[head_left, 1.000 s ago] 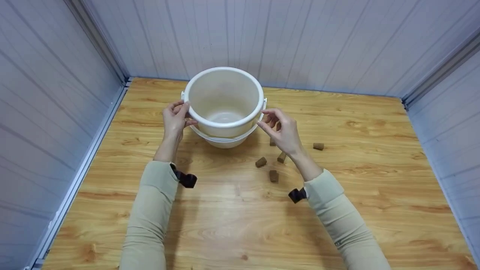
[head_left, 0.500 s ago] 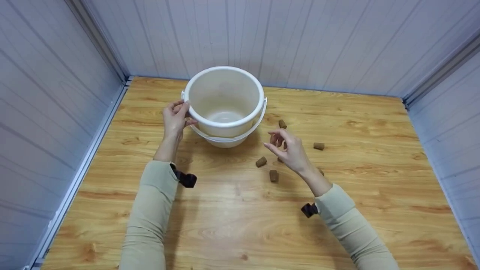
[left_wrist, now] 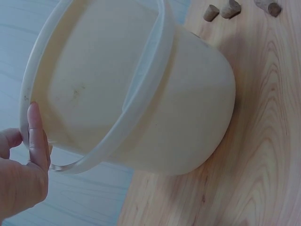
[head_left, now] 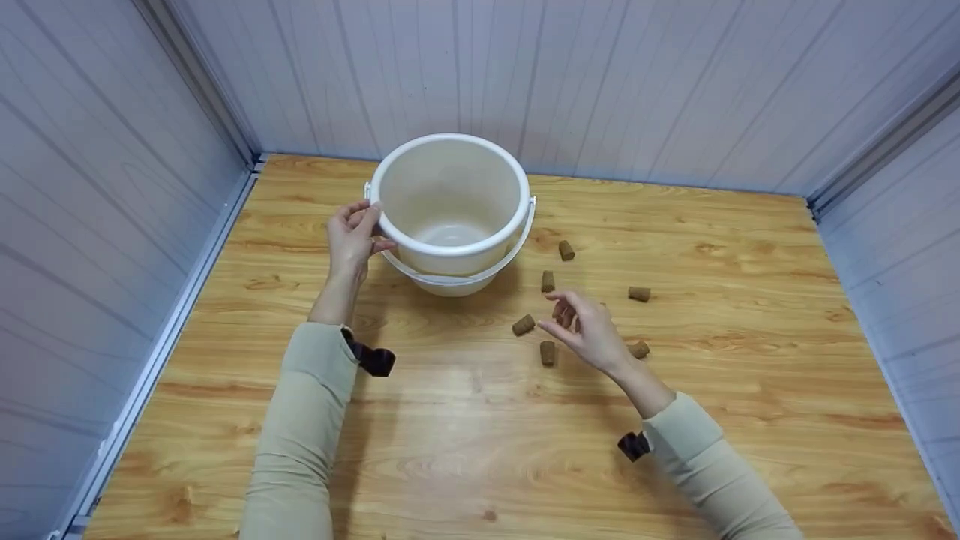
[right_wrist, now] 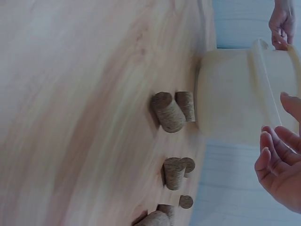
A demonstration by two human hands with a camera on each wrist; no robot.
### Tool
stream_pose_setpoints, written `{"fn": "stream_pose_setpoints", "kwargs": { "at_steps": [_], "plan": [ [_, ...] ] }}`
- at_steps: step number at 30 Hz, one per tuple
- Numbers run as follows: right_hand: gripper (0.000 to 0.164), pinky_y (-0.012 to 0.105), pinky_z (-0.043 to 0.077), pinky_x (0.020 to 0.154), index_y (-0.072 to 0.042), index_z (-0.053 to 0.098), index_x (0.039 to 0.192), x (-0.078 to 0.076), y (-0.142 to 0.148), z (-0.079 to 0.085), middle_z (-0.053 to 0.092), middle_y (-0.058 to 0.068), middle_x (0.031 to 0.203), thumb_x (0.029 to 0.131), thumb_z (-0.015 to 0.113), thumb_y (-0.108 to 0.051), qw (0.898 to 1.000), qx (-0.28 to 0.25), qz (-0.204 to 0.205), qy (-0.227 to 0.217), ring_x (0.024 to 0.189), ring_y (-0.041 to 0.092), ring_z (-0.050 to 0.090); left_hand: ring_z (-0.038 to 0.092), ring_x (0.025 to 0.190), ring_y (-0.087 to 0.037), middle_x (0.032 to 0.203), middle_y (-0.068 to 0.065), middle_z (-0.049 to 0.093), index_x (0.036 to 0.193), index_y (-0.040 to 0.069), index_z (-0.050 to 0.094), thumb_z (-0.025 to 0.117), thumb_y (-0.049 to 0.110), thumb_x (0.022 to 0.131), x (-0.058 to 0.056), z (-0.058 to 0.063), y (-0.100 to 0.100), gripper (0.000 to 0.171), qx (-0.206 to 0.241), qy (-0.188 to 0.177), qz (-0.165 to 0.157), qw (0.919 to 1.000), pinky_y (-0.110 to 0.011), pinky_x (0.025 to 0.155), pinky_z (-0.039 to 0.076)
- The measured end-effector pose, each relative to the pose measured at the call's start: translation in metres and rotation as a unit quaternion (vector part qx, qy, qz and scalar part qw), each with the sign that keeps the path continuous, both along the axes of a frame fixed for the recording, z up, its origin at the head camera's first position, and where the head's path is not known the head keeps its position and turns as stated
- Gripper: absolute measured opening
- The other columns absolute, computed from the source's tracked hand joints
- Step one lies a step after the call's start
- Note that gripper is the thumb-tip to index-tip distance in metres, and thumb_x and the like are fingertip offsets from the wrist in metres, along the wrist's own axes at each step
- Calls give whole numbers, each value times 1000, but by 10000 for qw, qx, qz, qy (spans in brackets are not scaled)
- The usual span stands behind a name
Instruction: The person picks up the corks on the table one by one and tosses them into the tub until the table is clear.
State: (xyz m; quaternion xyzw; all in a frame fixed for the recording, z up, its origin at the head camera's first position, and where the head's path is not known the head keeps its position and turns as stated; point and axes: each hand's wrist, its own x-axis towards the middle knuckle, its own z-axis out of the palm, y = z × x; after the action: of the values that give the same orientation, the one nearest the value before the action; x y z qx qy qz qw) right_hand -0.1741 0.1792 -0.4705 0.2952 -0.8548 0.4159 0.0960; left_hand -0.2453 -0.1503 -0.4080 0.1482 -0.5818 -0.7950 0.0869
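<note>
Yellow-brown wood-grain worktop [head_left: 450, 457], pale lined back wall [head_left: 615, 90] behind it, matching left wall [head_left: 97, 195] and right wall [head_left: 900, 232] beside it, grey strip [head_left: 168, 337] along its left edge

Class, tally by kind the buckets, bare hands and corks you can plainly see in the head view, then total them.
White bucket: 1
Hands: 2 (left hand, right hand)
Corks: 6; the right hand may hide more
Total plainly seen: 9

Right hand [head_left: 589, 334] backed away from the bucket [head_left: 450, 250], now over the corks [head_left: 523, 325]; far cork [head_left: 566, 250] and wrist-side cork [head_left: 639, 349] now uncovered.
</note>
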Motion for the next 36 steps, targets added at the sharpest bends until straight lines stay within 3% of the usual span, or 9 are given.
{"fn": "stream_pose_setpoints", "kwargs": {
  "at_steps": [1,2,5,8,9,13,23,36],
  "plan": [
    [35,31,47,48,1,56,104,1,1,-2,56,9,74,77,70,-15,10000,35,13,2,60,11,51,56,52,-13,86,-18,57,111,-8,42,55,7,88,-1,-1,0,31,3,-3,5,10000,-21,44,52],
    [35,32,47,48,1,56,104,1,2,-4,56,8,73,77,70,-15,10000,66,22,-9,60,11,52,55,51,-12,85,-17,58,109,-6,44,56,10,87,-11,-17,-5,30,196,110,-59,9997,-20,42,51],
    [34,33,48,49,0,55,104,4,6,-8,55,7,75,77,70,-16,9999,139,42,-87,61,12,52,55,52,-14,85,-18,58,108,-5,45,57,11,87,-12,-19,-5,30,214,90,-51,9997,-21,42,51],
    [33,33,48,49,1,55,103,7,10,-14,55,7,75,78,69,-14,9995,223,74,-195,60,13,52,55,52,-13,82,-15,58,108,-5,45,55,10,88,-12,-16,-4,27,172,76,-44,9998,-21,42,51],
    [32,32,48,49,1,55,103,7,11,-16,55,7,75,78,69,-14,9994,256,89,-219,60,13,52,56,53,-14,83,-16,58,108,-6,44,54,7,88,-2,-1,1,26,-29,-41,39,10000,-21,44,52],
    [32,28,49,49,3,55,102,10,14,-25,56,8,73,77,70,-11,9988,355,162,-279,58,12,53,56,53,-13,76,-7,57,106,-4,44,52,5,89,0,3,2,21,23,-133,2,9999,-20,42,51],
    [38,24,50,54,5,53,107,14,17,-36,56,5,74,79,67,-16,9937,627,162,-913,61,12,54,55,53,-12,76,-6,57,109,-5,44,50,5,89,1,5,1,23,46,-142,-18,9999,-20,41,50],
    [41,24,47,51,6,51,106,17,21,-51,56,7,72,76,71,-13,9923,753,226,-957,59,15,52,56,52,-12,80,-8,56,112,-5,43,51,6,89,2,5,1,27,56,-219,20,9997,-20,42,51]
  ]
}}
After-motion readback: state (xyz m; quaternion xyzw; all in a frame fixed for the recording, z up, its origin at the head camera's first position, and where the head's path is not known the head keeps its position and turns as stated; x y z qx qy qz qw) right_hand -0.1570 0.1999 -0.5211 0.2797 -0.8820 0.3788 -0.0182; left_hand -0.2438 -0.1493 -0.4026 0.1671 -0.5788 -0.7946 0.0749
